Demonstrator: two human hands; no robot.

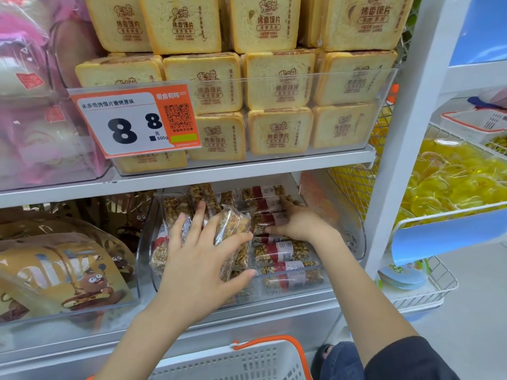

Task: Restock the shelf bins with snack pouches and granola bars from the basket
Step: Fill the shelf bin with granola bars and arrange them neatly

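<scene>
A clear plastic shelf bin (354, 237) on the lower shelf holds several granola bars in clear wrappers with red bands. My left hand (200, 259) is inside the bin's left half, gripping a bundle of granola bars (233, 237) that stand on end. My right hand (301, 223) reaches into the right half and rests with its fingers on a row of flat-lying bars (279, 252); whether it grips one I cannot tell. The white basket (247, 360) with an orange rim sits below, at the bottom edge of the view.
Left of the bin is another clear bin with brown cartoon snack pouches (68, 270). The shelf above carries toast-slice packs (277, 130) behind an orange price tag (134, 122). To the right, a wire rack holds yellow jelly cups (452, 176).
</scene>
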